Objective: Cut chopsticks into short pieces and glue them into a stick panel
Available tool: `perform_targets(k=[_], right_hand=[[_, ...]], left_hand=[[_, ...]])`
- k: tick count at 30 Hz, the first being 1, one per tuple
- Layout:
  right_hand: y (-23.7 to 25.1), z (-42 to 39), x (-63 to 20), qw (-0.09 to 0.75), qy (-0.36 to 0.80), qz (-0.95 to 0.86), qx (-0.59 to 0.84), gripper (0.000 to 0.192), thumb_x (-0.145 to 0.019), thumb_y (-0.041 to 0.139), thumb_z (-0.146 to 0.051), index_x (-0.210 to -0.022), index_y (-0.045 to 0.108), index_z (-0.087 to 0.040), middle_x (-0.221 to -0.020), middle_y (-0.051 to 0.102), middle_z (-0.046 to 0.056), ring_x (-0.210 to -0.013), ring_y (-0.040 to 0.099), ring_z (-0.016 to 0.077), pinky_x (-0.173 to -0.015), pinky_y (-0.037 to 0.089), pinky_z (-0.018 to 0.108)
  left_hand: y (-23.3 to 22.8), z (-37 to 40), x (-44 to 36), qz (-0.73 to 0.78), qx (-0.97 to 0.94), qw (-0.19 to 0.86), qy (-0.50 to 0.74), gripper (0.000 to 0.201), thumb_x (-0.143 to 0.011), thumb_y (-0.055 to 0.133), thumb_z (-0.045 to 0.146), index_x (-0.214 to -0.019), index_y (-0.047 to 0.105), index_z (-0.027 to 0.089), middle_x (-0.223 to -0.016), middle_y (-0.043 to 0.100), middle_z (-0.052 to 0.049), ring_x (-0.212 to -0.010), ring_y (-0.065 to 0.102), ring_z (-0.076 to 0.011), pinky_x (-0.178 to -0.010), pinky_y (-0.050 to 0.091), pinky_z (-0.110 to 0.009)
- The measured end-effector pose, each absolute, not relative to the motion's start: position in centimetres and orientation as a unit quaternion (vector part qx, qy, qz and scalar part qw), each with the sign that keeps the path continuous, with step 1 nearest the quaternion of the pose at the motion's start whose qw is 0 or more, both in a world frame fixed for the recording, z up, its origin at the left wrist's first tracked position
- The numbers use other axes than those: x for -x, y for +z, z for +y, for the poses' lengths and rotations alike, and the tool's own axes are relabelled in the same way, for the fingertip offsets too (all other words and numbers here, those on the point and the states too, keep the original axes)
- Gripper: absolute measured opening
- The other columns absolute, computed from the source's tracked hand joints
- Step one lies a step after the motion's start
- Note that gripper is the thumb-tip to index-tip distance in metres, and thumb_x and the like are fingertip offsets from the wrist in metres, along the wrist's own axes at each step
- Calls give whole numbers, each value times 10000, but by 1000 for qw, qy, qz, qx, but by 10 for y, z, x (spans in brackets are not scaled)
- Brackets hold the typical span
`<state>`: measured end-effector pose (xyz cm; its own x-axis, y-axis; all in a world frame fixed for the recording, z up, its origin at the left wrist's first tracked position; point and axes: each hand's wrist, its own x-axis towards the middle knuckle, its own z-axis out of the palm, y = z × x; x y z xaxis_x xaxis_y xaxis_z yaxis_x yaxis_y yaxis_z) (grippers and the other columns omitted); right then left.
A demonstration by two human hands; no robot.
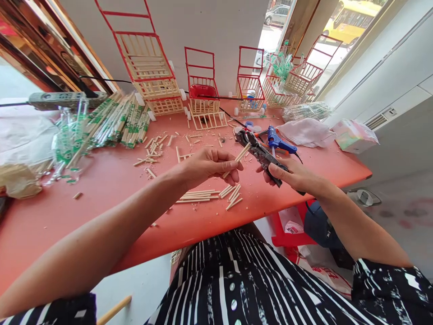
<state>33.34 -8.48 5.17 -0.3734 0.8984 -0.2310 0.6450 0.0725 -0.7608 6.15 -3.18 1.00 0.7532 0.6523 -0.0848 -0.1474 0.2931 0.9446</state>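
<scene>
- Cutting sticks is the step as I read it: L hand [208, 166] pinches a small bunch of thin wooden sticks [238, 158], thumb + fingers closed narrow on them, tips fed up into the head of the cutting pliers [260, 155].
- R hand [293, 175] is wrapped round the pliers' handles, fingers curled tight on the grip; can't tell from here if the blades are parted or closed, head's too small + dark.
- To do it well, my call: keep the sticks flush w/ each other before squeezing, else lengths come out uneven vs the cut pieces [230, 195] already lying on the red table [101, 194] just below the hands.
- Hold the bunch square to the blades, not angled, for flat ends.
- Keep L fingertips back from the head; they look near it.
- Squeeze should be one firm go, I'd say; thin wood may splinter on a slow bite.
- Offcuts [154, 151] litter the table further back; blue glue gun [275, 141] sits just behind the pliers, cord near R wrist, so watch for a snag.
- Red-framed mini carts [201, 92] stand at the back, well apart.
</scene>
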Motion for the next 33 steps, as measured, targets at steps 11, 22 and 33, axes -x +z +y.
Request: perform_targets(k=[11, 22, 33], right_hand=[[53, -83, -333, 133, 396, -733, 537, 817, -861, 465, -917, -1055, 704, -161, -889, 747, 120, -796, 696, 237, -710, 544, 355], [50, -84, -334, 121, 362, -746, 545, 799, -877, 431, -925, -950, 683, -170, -855, 737, 108, -750, 664, 216, -713, 496, 354], [47, -86, -332, 123, 339, -755, 548, 742, -901, 429, -901, -817, 624, -191, -841, 736, 100, -734, 653, 200, -695, 463, 334]], left_hand=[[6, -29, -61, 223, -531, 775, 261, 329, -767, 961, 383, -879, 819, 108, -730, 799, -79, -614, 744, -123, -633, 613, -192], [9, -31, -60, 250, -560, 740, 275, 323, -796, 927, 334, -1016, 817, 124, -725, 793, -58, -632, 747, -138, -641, 609, -218], [8, -31, -59, 283, -593, 706, 264, 392, -801, 897, 364, -1088, 823, 108, -695, 779, -66, -606, 717, -146, -607, 565, -236]])
